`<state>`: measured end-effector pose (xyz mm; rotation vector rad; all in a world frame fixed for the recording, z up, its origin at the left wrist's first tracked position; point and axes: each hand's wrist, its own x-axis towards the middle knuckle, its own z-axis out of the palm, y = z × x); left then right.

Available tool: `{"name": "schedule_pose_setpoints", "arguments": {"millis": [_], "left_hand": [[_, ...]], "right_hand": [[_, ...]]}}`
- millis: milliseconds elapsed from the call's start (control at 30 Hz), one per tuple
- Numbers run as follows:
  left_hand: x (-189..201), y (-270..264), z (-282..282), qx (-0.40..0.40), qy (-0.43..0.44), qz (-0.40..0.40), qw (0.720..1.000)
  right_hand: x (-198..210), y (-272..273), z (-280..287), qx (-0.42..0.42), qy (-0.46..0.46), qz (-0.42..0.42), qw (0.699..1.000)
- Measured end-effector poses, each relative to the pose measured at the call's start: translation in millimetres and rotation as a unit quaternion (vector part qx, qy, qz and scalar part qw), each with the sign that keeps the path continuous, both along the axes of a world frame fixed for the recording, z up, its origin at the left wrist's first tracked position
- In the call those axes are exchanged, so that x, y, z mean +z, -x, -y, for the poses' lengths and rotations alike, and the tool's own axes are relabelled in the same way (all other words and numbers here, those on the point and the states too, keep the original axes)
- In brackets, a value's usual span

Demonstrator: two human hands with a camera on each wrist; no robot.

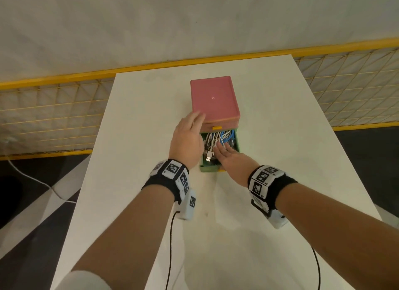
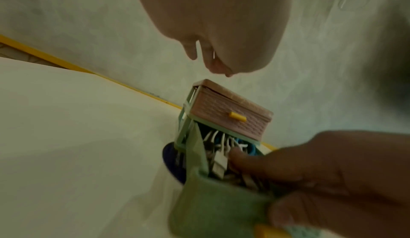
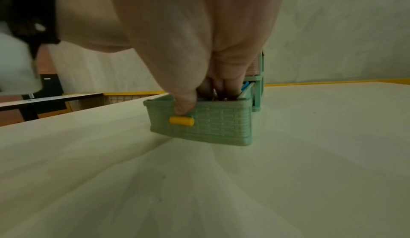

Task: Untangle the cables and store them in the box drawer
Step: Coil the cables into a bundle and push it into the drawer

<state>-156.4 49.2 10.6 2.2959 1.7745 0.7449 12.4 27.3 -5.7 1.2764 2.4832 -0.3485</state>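
Right hand (image 1: 228, 158), fingers flat, presses the cables (image 1: 218, 138) into the open green drawer (image 3: 210, 127), frame centre; left hand (image 1: 187, 138) hovers loose. Only closing remains.

The green drawer (image 3: 219, 127) is showing matt plastic moulded in a woven basket pattern; the white table (image 1: 280, 138) is looking smooth and matt.
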Motion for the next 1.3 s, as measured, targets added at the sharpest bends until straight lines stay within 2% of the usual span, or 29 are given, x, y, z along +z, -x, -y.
{"name": "schedule_pose_setpoints", "arguments": {"millis": [100,167,467,700,833,967,1067,1200,1300], "left_hand": [[3.8,-4.3,-15.5,-0.019,0.096,-0.019,0.995],[3.2,-3.2,-18.2,-0.022,0.114,0.001,0.993],[0.3,-1.2,-17.4,-0.015,0.129,0.021,0.991],[1.5,-1.1,-17.1,-0.016,0.136,0.015,0.990],[4.8,-2.4,-15.4,-0.018,0.144,0.008,0.989],[4.5,-1.9,-15.3,-0.017,0.143,0.009,0.989],[3.1,-2.6,-15.0,-0.016,0.139,0.008,0.990],[2.3,-2.4,-15.9,-0.013,0.140,0.014,0.990],[2.8,-1.6,-15.9,-0.015,0.143,0.015,0.989]], "right_hand": [[4.2,4.3,-7.2,-0.008,0.012,0.000,1.000],[5.3,8.9,-12.1,-0.015,0.015,-0.009,1.000],[-15.8,3.5,-16.8,0.004,-0.057,-0.050,0.997],[-21.0,-13.5,-34.2,0.029,-0.040,-0.123,0.991],[-21.5,-17.4,-41.3,0.010,-0.036,-0.127,0.991],[-17.9,-2.1,-43.0,-0.003,-0.113,-0.129,0.985],[-23.7,1.1,-34.0,-0.007,-0.161,-0.192,0.968],[-25.4,1.1,-35.9,-0.040,-0.062,-0.160,0.984],[-23.0,2.1,-43.2,-0.052,-0.058,-0.170,0.982]]}}
